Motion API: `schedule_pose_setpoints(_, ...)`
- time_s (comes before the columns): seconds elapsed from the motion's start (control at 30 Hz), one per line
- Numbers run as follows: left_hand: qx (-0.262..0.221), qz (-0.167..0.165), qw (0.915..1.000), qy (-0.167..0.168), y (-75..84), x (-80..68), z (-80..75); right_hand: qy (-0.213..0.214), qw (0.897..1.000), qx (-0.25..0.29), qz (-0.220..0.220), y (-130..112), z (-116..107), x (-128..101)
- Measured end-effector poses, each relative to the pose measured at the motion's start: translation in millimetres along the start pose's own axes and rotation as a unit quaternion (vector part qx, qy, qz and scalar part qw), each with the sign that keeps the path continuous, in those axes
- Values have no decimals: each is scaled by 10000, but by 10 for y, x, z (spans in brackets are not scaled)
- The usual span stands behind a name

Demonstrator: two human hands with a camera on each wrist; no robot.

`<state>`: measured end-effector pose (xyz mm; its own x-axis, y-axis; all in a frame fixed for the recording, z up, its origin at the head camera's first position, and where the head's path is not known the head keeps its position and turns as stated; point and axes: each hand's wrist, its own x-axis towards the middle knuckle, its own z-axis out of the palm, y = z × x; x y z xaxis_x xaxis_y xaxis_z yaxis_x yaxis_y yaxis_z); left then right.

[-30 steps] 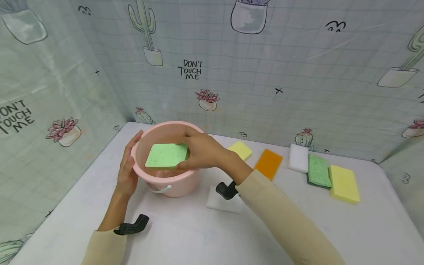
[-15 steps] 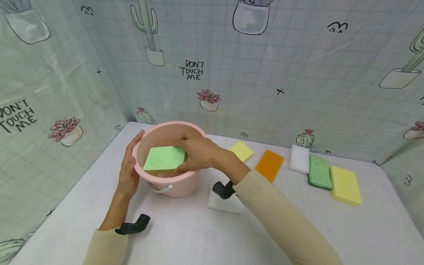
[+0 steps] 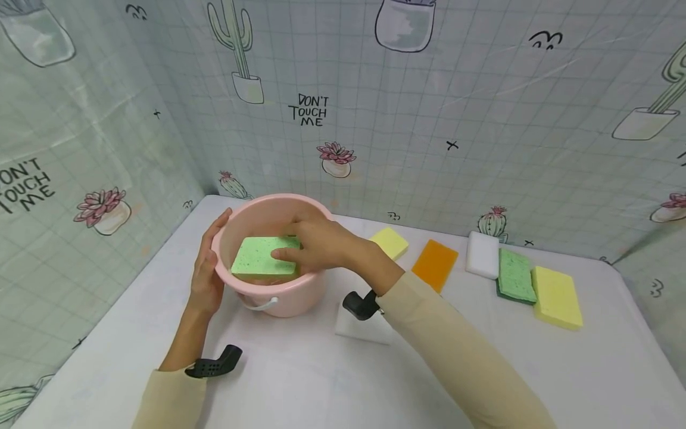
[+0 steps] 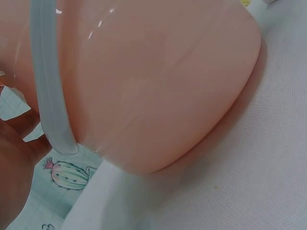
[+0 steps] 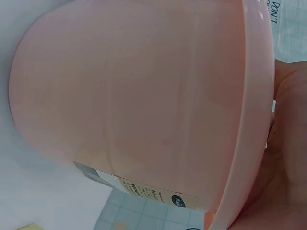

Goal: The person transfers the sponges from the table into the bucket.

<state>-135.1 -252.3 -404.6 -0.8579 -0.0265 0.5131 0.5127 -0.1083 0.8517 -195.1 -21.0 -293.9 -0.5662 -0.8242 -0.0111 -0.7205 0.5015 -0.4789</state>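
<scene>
A pink bucket point(image 3: 289, 298) with a white handle point(image 3: 264, 305) stands at the left of the table. My left hand point(image 3: 206, 274) rests against its left side, fingers fairly straight along the outside just below the rim. Inside the bucket's mouth, a light green speckled sponge point(image 3: 259, 256) lies close to flat. My right hand point(image 3: 324, 243) reaches over the right rim and holds the sponge by its right end, thumb across the top face and the other fingers partly hidden behind. In the right wrist view, that hand point(image 5: 288, 148) shows beyond the rim, with the sponge hidden by the bucket wall.
Right of the bucket lie a yellow sponge point(image 3: 391, 243), an orange pad point(image 3: 435, 266) and a white sponge point(image 3: 359, 326) partly under my right wrist. Further right are another white sponge point(image 3: 482, 255), a green scouring sponge point(image 3: 515, 276) and a larger yellow sponge point(image 3: 557, 297). A patterned curtain point(image 3: 396, 107) hangs behind.
The green sponge has gone slightly lower and left into the bucket. My right thumb has shifted from the sponge's near edge onto its top face. The left hand stays put.
</scene>
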Motion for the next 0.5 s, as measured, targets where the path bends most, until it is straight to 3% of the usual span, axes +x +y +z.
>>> schedule_pose_setpoints(0.23,18,-10,10000,-1,-3,-1,4,4,9995,214,232,-2,-4,2)
schedule_pose_setpoints(0.5,39,12,10000,-16,3,10,5,534,9982,113,227,28,-36,-74)
